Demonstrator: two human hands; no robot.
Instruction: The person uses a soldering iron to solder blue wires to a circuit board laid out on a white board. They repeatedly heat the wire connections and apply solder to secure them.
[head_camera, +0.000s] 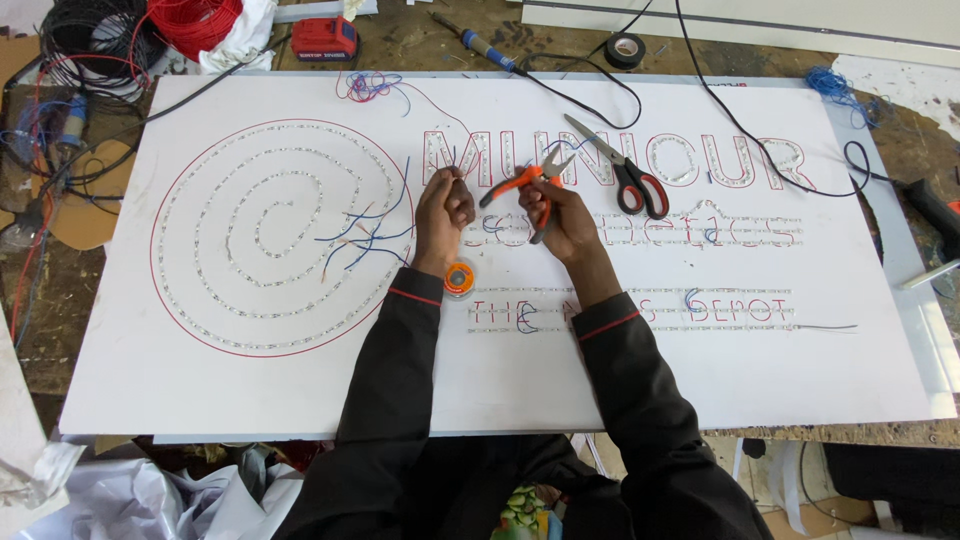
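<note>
One large white sign board (700, 370) covers most of the counter (420, 40), with a spiral of light strips (262, 235) on its left half. Red-handled scissors (622, 170) lie on the board just beyond the hands. The right hand (568, 222) is clenched around orange-handled pliers (528, 185), their jaws pointing toward the left hand (443, 208), which pinches thin wire ends (447, 160). A small solder spool (459, 279) sits beside the left wrist.

A white rectangular sign board (200, 380) covers the workbench; red-outlined spiral left; red-outlined letter rows right.
</note>
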